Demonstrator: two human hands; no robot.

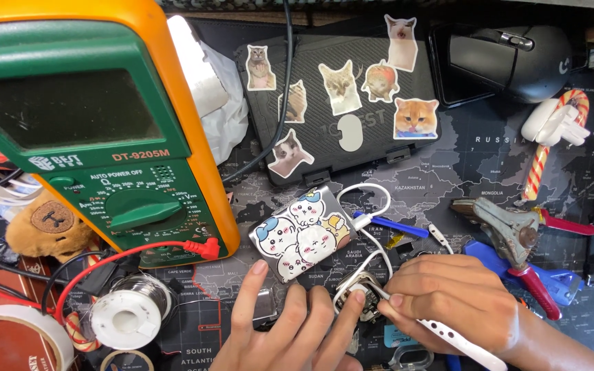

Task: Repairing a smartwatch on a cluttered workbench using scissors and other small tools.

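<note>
My left hand (290,330) rests palm down at the bottom centre, its fingertips on a small opened electronic device (360,297) with a white cable (372,227) looped from it. My right hand (448,299) grips a white pen-shaped tool (458,342), its tip at that device. Just above the fingers lies a small power bank (302,232) covered in cartoon stickers.
A large green and orange multimeter (97,130) stands at the left with a red probe lead (201,249). Solder spool (130,309) and tape roll (15,336) lie bottom left. A sticker-covered black case (372,117), computer mouse (517,58), red-handled pliers (517,237), candy cane (551,144) lie on the map mat.
</note>
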